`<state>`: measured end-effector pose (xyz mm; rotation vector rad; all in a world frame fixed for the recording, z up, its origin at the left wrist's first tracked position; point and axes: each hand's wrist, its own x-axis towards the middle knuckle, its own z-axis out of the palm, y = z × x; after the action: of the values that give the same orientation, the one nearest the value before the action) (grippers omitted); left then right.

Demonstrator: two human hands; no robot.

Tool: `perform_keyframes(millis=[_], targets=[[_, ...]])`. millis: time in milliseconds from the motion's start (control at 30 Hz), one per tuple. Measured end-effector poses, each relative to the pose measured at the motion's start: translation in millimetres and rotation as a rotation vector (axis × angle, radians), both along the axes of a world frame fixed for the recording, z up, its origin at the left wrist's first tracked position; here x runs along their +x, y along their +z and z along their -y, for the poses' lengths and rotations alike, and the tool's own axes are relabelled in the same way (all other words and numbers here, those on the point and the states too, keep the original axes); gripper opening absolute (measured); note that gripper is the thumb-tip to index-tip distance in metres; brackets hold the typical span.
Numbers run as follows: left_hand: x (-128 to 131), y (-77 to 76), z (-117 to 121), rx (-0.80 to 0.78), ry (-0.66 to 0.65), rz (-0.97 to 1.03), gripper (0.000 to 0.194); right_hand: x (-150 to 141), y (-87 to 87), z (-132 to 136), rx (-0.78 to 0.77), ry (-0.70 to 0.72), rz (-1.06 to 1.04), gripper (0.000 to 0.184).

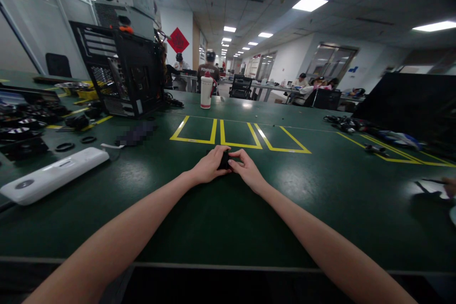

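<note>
Between my two hands is a small black object (224, 160), low over or on the green table (228, 218); its kind is too small and dark to make out. My left hand (211, 166) wraps round its left side, fingers over the top and thumb below. From the right, my right hand (245, 167) pinches it with thumb and forefinger. Just beyond the hands, yellow tape outlines (242, 145) mark the tabletop.
To the left lie a white power strip (57, 173), black rings (65, 147) and a black computer case (124, 71). A white cup (205, 91) stands at the far edge. Cables (344, 123) and a dark monitor (409, 104) are at right, where another person's hand (450, 187) shows.
</note>
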<state>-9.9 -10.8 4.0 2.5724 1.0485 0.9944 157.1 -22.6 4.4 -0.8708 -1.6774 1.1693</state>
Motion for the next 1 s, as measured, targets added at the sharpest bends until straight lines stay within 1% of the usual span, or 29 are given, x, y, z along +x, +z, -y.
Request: perform_keyframes(millis=[100,267,333,400,500,567,667,833,1000], targets=[[0.3,-0.3,-0.5,0.008,-0.004,0.009,0.058,0.2,0.2,-1.1,0.006,-0.001,0.006,0.021],[-0.5,-0.1,0.8,0.011,-0.001,-0.001,0.058,1.7,0.9,-2.3,-0.036,0.001,0.050,0.031],[-0.9,0.0,1.2,0.010,-0.003,-0.009,0.058,1.6,0.6,-2.5,-0.036,0.027,0.040,0.030],[-1.0,-0.1,1.0,0.012,-0.009,-0.011,0.058,0.9,-0.3,-2.8,-0.004,0.032,0.014,0.027],[-0.3,-0.5,0.1,0.018,-0.009,-0.005,0.059,-0.2,-2.5,-3.8,0.043,-0.007,0.000,0.021],[0.2,-0.4,-0.1,0.014,-0.005,-0.002,0.059,-0.3,-3.5,-4.5,0.040,-0.016,0.007,0.019],[0.5,0.6,0.6,0.011,-0.007,-0.004,0.058,0.4,-3.5,-5.1,0.023,-0.017,0.009,0.021],[-0.4,1.1,1.2,0.006,-0.011,0.005,0.058,1.9,-1.3,-5.2,-0.022,-0.001,0.025,0.031],[-0.8,-0.6,-0.1,0.009,-0.005,0.000,0.057,2.8,0.0,-4.3,-0.026,0.070,-0.021,0.029]])
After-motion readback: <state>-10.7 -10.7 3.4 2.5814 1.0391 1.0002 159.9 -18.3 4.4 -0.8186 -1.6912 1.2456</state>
